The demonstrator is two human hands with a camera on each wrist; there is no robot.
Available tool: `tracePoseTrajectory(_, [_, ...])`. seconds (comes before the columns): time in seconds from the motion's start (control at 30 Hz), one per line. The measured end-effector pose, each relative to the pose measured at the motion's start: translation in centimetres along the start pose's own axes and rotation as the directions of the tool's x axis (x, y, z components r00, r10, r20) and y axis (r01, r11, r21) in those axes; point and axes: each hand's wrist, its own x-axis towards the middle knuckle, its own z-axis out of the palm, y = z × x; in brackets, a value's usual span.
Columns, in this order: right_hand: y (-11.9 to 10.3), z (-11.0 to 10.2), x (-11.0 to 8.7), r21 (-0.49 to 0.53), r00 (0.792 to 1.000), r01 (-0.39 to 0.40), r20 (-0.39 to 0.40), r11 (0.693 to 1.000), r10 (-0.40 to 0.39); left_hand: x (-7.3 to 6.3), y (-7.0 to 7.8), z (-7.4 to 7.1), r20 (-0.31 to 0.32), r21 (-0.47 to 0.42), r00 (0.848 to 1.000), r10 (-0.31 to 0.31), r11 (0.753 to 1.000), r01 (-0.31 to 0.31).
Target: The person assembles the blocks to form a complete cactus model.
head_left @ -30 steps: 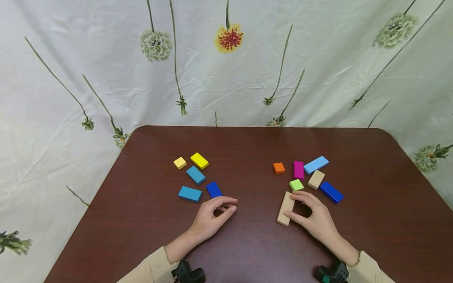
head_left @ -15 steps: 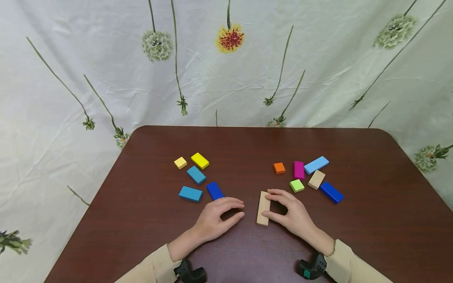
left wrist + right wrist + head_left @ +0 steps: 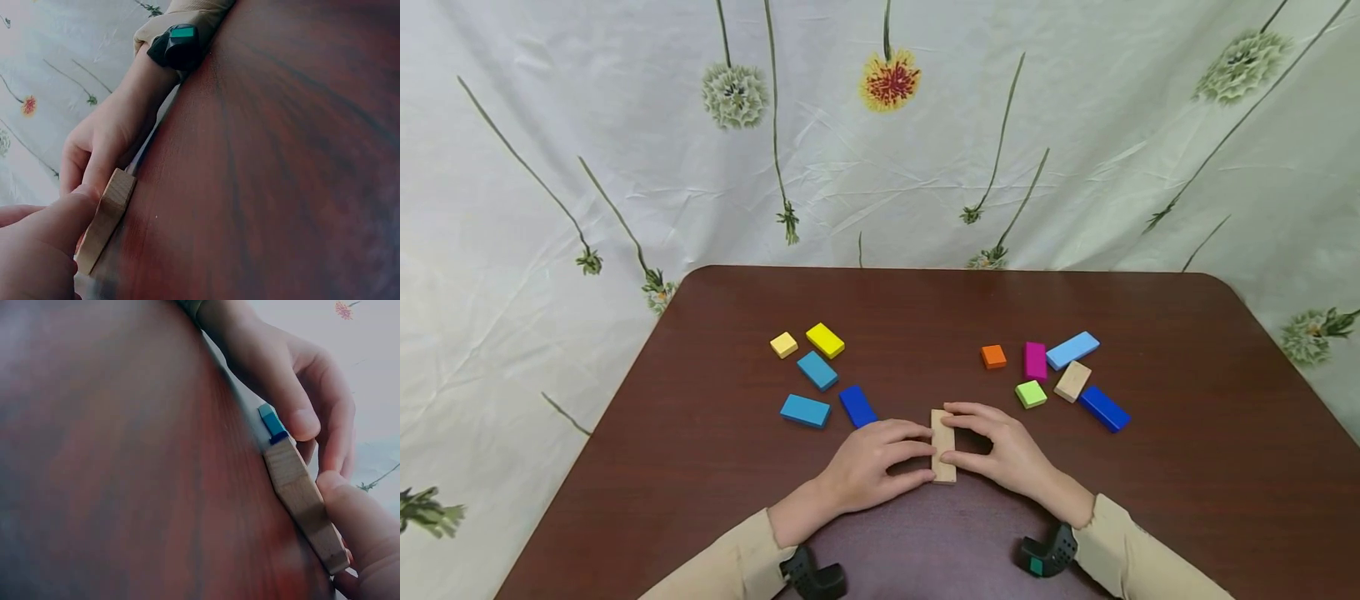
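A plain wooden block (image 3: pixel 946 473), long and flat, lies between the two hands near the middle of the table. My right hand (image 3: pixel 1000 446) holds it from the right, its thumb and fingertips spread along that side and over the top edge. From the left, the relaxed fingertips of my left hand (image 3: pixel 872 467) touch its opposite long edge. The left wrist view shows the block's end face (image 3: pixel 122 181) with a thumb against its side. In the right wrist view the block (image 3: pixel 300 494) slants beneath a right fingertip, with the left thumb near its far end.
Left of centre lie a dark blue block (image 3: pixel 857 406), two lighter blue blocks (image 3: pixel 805 411), a yellow block (image 3: pixel 825 341) and a pale yellow cube (image 3: pixel 783 344). On the right are orange (image 3: pixel 993 357), green (image 3: pixel 1031 394), magenta (image 3: pixel 1035 362), light blue (image 3: pixel 1072 350), wooden (image 3: pixel 1072 381) and blue (image 3: pixel 1105 408) blocks.
My right hand has brought the wooden block leftward from beside the green block and turned it more upright in view. My left hand has shifted right and now meets its edge.
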Motion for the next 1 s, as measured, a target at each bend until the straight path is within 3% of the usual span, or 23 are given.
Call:
tracePoseTrajectory(0.3, [0.3, -0.4, -0.1, -0.006, 0.995, 0.084, 0.053, 0.996, -0.083, 0.1, 0.1, 0.1, 0.078, 0.008, 0.997, -0.025, 1.0, 0.025])
tracePoseTrajectory(0.63, [0.9, -0.9, -1.1, 0.034, 0.965, 0.24, 0.099, 0.97, -0.242, -0.2, 0.2, 0.2, 0.075, 0.014, 0.997, -0.007, 1.0, 0.006])
tracePoseTrajectory(1.0, [1.0, -0.7, -0.9, 0.047, 0.953, 0.288, 0.082, 0.957, -0.291, -0.3, 0.1, -0.1, 0.081, 0.002, 0.996, 0.029, 1.0, -0.03])
